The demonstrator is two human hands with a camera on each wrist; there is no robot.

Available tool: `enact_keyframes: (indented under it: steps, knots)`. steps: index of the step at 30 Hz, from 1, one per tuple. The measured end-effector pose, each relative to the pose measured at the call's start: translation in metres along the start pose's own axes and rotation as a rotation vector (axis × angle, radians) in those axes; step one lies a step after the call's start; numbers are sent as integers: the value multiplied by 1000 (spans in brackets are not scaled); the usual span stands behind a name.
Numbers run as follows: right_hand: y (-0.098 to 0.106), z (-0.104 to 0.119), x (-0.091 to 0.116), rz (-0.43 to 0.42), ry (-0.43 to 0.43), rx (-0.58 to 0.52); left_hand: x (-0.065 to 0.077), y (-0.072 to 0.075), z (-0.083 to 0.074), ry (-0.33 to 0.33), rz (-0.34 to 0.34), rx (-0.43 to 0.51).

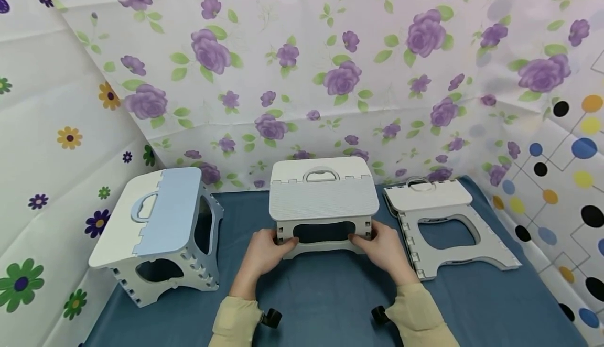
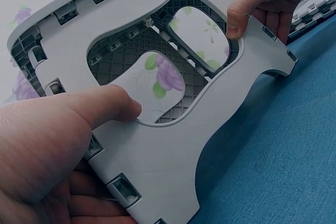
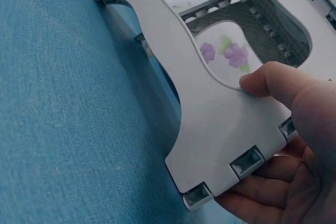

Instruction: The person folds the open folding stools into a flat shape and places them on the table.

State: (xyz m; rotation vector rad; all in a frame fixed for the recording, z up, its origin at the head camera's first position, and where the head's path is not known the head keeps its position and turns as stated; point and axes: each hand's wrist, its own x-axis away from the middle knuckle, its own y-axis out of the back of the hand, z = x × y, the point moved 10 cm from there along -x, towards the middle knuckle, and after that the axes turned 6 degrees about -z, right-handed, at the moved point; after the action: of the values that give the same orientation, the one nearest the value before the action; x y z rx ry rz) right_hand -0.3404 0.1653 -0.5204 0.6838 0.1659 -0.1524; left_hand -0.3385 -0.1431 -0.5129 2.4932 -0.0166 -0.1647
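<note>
In the middle of the head view is an unfolded folding stool with a white and pale grey ribbed top and a small carry handle. My left hand grips its left front leg edge, thumb on the front panel by the opening's rim and fingers curled behind the edge. On the opposite side my right hand holds the matching edge, its thumb also at the rim of the opening. In both wrist views the lattice underside shows through the opening.
At left stands an unfolded folding stool with a white and light blue top. To the right, a grey-white folding stool lies folded flat. A blue cloth covers the table, and a flowered curtain hangs behind.
</note>
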Motion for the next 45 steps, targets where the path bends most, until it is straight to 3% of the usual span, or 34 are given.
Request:
enact_keyframes:
  steps: [45]
  knots:
    - [-1,2,2,15,-3,-22,-2,1,0,-26,-28,-12]
